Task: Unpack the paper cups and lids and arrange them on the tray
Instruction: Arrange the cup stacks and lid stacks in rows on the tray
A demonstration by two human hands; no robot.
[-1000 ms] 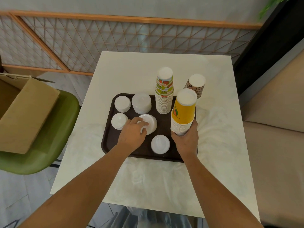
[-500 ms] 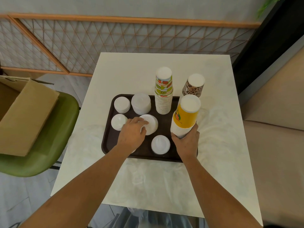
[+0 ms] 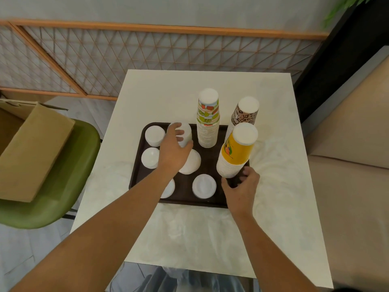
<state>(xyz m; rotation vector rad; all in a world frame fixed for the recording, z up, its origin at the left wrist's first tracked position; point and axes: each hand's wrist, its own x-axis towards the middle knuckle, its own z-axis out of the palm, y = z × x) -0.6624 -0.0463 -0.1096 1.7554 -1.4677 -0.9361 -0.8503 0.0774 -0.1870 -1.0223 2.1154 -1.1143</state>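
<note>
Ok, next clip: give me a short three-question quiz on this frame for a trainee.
1. How many stacks of paper cups stand on or beside the tray?
2. True or false: the cardboard box sits on the table.
3. What does the left hand hold? A. the box B. a stack of lids C. the table edge

Key
1. Three: fruit-print stack, brown-spotted stack, yellow stack.
2. False: it sits on the green chair.
3. B
</note>
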